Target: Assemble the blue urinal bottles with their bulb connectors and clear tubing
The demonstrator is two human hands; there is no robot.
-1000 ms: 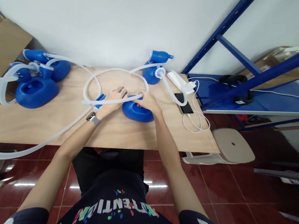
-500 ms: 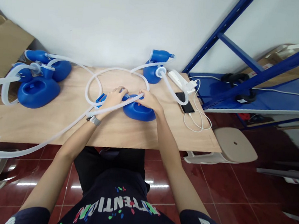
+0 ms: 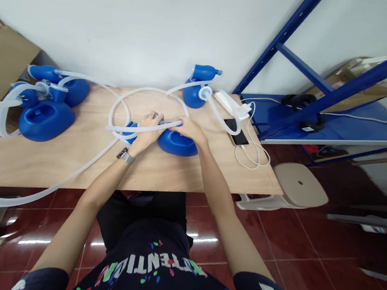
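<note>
A blue plastic vessel lies on the plywood table in front of me. A long translucent white hose loops over the table and crosses the vessel's top. My left hand, with a wristwatch, grips the hose beside the vessel's blue neck. My right hand rests on top of the vessel and pinches the hose end there. Whether the hose is joined to the vessel is hidden by my fingers.
Several more blue vessels with hoses sit at the table's left, and one at the back. A white power strip, a phone and cables lie right. A beige stool and blue shelving stand right.
My left hand slid slightly left along the hose, which now lies flatter across the vessel. My right hand stayed on the vessel.
</note>
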